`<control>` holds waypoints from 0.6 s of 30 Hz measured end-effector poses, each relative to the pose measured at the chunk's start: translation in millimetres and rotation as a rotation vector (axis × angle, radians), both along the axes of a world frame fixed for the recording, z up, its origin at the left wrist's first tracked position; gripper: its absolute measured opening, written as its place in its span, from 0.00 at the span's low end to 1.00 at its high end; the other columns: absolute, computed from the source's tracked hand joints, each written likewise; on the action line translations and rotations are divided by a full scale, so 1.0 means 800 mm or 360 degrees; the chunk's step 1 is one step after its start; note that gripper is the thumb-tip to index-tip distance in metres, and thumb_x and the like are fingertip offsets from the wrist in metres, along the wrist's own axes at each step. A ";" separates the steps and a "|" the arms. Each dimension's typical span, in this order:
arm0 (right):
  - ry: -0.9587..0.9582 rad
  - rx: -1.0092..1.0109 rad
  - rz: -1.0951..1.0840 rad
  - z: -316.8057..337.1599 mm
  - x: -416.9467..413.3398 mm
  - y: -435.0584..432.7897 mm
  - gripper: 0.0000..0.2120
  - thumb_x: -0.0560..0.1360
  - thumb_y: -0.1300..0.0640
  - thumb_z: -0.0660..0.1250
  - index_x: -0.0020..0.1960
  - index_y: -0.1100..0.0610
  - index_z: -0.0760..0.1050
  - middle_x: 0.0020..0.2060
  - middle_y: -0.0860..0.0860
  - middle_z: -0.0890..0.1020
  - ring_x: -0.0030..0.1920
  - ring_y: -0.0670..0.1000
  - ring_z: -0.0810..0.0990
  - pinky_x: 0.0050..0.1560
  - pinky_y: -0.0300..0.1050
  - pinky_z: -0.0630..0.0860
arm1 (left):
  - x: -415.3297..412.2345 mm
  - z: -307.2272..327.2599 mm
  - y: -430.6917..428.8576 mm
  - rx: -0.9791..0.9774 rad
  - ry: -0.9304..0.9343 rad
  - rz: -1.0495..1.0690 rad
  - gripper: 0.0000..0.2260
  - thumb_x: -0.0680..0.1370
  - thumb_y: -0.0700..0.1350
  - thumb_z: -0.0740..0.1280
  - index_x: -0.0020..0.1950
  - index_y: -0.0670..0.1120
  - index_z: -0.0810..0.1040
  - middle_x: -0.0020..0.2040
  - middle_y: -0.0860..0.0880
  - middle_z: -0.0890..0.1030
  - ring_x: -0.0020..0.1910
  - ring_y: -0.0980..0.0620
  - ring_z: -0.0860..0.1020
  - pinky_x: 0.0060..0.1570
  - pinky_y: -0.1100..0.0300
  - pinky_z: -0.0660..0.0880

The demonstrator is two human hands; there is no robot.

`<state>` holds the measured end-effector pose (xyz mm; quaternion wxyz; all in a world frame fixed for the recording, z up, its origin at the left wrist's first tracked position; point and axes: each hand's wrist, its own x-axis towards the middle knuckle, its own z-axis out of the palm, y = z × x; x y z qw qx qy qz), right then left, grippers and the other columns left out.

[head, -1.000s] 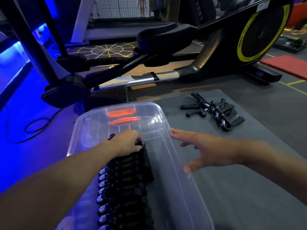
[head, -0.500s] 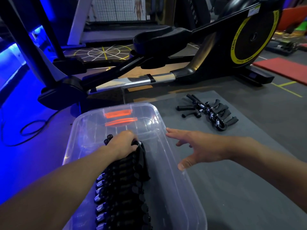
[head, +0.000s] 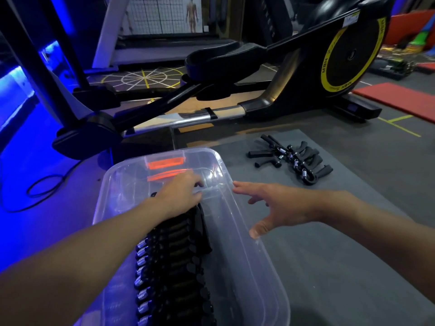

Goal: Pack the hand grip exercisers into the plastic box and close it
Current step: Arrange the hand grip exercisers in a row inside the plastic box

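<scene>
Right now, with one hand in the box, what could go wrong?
1. The left hand grips the far end of the packed row; let go, the row may tip into the free right half of the plastic box.
2. The loose exercisers on the mat lie interlocked; lifting one may drag others.

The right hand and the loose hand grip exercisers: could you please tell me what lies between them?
In the head view, only bare grey mat separates the right hand from the loose exercisers.

Head-worn camera looks forward and down, close over the plastic box.
</scene>
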<state>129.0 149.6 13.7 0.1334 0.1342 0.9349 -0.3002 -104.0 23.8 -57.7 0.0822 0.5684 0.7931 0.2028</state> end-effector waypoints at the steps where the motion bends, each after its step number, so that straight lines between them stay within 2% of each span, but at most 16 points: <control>1: 0.0002 -0.0007 -0.0015 -0.001 0.001 0.001 0.49 0.64 0.42 0.77 0.77 0.42 0.52 0.75 0.33 0.52 0.66 0.42 0.70 0.65 0.41 0.69 | 0.006 0.016 0.002 0.0033 0.0026 -0.0059 0.08 0.74 0.42 0.67 0.52 0.44 0.80 0.50 0.49 0.79 0.48 0.49 0.76 0.51 0.52 0.75; 4: -0.0046 -0.0050 -0.0085 -0.001 0.003 0.007 0.48 0.64 0.39 0.76 0.76 0.38 0.54 0.72 0.34 0.59 0.64 0.42 0.72 0.63 0.43 0.72 | 0.014 0.062 0.008 0.0121 0.0102 -0.0204 0.06 0.74 0.45 0.65 0.48 0.48 0.80 0.45 0.52 0.79 0.45 0.51 0.77 0.48 0.49 0.76; 6: -0.0084 -0.0028 -0.0198 -0.006 0.003 0.020 0.45 0.65 0.39 0.75 0.75 0.41 0.56 0.70 0.39 0.65 0.63 0.42 0.74 0.61 0.43 0.74 | 0.018 0.089 0.013 0.0185 0.0139 -0.0264 0.06 0.74 0.47 0.65 0.49 0.50 0.80 0.45 0.54 0.79 0.45 0.53 0.77 0.48 0.50 0.76; 9: -0.0088 0.0059 -0.0436 -0.027 0.003 0.050 0.37 0.70 0.41 0.73 0.74 0.48 0.63 0.68 0.46 0.71 0.60 0.45 0.77 0.60 0.43 0.74 | 0.028 0.113 0.018 0.0211 0.0258 -0.0374 0.14 0.75 0.54 0.63 0.54 0.50 0.79 0.50 0.53 0.77 0.51 0.53 0.75 0.54 0.50 0.74; 14: -0.0170 0.0170 -0.0993 -0.101 0.025 0.122 0.30 0.74 0.44 0.70 0.70 0.55 0.68 0.66 0.52 0.74 0.63 0.53 0.74 0.62 0.43 0.71 | 0.048 0.109 0.043 -0.0146 0.0483 -0.0447 0.25 0.76 0.67 0.57 0.67 0.55 0.71 0.66 0.53 0.70 0.67 0.52 0.66 0.68 0.46 0.63; 18: -0.0215 0.0280 -0.1249 -0.154 0.040 0.169 0.28 0.75 0.47 0.68 0.70 0.59 0.68 0.67 0.56 0.73 0.65 0.56 0.73 0.63 0.44 0.69 | 0.063 0.089 0.063 -0.0348 0.0484 -0.0528 0.29 0.75 0.70 0.53 0.70 0.56 0.67 0.70 0.53 0.66 0.72 0.54 0.60 0.70 0.39 0.57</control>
